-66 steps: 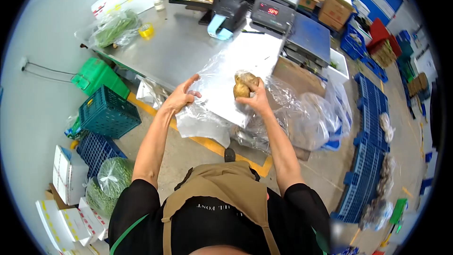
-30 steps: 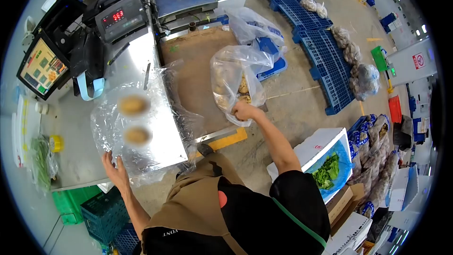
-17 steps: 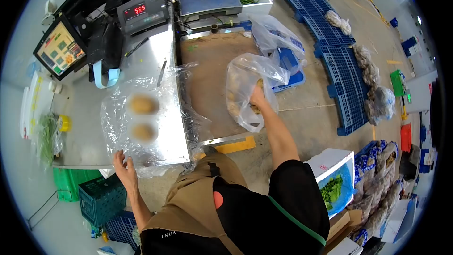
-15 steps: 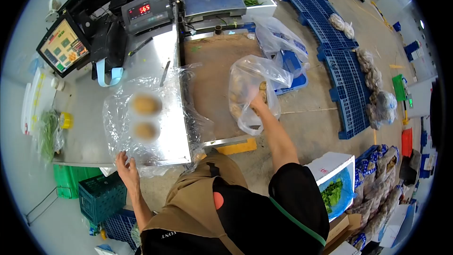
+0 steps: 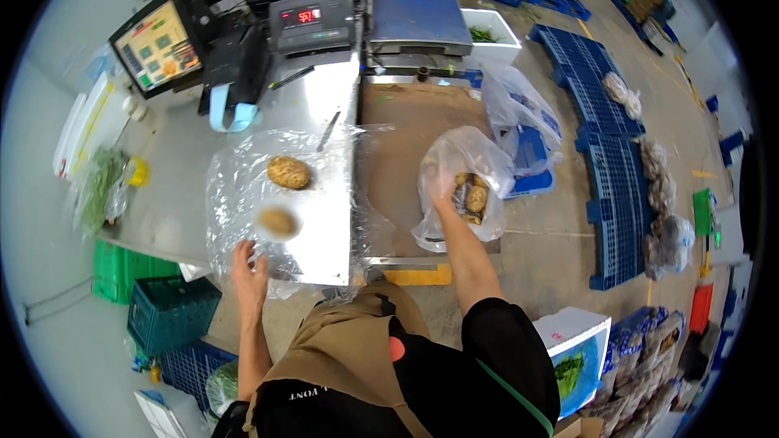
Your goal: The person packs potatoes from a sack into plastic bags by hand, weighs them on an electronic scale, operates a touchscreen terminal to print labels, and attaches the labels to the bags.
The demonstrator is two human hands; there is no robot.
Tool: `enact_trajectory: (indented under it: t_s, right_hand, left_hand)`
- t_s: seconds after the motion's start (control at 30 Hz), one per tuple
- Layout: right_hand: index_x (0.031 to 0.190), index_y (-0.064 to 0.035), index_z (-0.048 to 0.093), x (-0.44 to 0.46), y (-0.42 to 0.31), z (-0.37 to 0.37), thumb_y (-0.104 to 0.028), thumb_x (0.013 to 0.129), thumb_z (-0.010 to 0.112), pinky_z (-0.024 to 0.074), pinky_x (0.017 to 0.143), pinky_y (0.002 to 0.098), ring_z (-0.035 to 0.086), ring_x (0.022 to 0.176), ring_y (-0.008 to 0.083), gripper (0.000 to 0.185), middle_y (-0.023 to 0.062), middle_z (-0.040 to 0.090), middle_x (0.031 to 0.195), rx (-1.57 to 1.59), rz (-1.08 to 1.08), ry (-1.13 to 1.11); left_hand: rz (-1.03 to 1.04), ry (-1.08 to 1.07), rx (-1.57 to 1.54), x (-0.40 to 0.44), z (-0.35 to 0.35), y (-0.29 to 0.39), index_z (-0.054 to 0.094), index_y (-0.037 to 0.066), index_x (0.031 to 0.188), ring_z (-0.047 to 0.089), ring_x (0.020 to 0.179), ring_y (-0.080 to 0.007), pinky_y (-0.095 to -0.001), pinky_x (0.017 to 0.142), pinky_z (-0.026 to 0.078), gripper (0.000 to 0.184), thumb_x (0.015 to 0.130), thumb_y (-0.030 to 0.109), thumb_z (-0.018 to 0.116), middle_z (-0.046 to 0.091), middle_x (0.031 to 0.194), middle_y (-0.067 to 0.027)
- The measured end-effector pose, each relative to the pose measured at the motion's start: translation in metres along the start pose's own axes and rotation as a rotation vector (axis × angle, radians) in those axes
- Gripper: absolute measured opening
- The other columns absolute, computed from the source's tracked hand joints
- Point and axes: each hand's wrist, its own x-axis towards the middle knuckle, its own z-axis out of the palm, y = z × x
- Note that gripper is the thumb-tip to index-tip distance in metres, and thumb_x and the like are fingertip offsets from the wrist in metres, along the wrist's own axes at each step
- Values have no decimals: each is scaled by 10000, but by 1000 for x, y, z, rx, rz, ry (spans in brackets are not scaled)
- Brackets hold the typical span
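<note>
A brown potato rests on clear plastic film over the steel table. A second, blurred potato lies nearer me on the same film. Just short of it is my left hand, its fingers apart and empty, at the table's front edge. My right hand reaches into the mouth of a translucent plastic bag on the brown board. Several potatoes show inside the bag, right of that hand. Plastic veils its fingers, so their grip is hidden.
A weighing display with red digits, a touchscreen and a pen are at the back. Behind the board stands a scale platform. Blue pallets lie on the floor to the right. A carton of greens stands near my right side.
The view has shifted, moving the table rightward in frame. My left hand has come closer to the nearer potato. My right hand stays at the bag, whose opening now shows more potatoes.
</note>
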Motion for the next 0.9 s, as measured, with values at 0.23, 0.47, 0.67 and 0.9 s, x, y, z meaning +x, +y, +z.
enact_trajectory:
  t_s: [0.23,0.47,0.67,0.9]
  right_hand:
    - [962,-17,644,-17,21,-67,-376,707,658,498,722,459,630,834,387,440,232,648,900,-73,97,-33]
    - [1173,-28,562,-95,-53,-212,-258,668,732,497,767,383,641,861,303,580,212,647,943,165,11,88]
    - [1198,43,518,-133,-163,-209,-211,686,743,499,794,302,642,882,214,614,173,658,980,648,-245,-348]
    - [1195,57,520,-157,-249,-145,-233,678,750,508,778,321,652,871,229,637,196,656,970,566,-408,-553]
  left_hand:
    - [-14,55,-14,1,-11,3,537,9,1166,554,1039,-269,-348,830,464,373,803,86,579,471,1284,-146]
    - [-75,73,-29,-3,-8,-2,535,-6,1144,548,1045,-297,-373,841,456,366,792,85,578,501,1230,-167]
    - [44,120,-26,18,-2,4,551,-6,1129,557,1029,-304,-382,857,456,351,792,87,582,508,1225,-178]
    - [11,158,-98,27,-26,-6,550,-10,1126,559,1025,-293,-369,845,454,345,795,80,582,506,1235,-162]
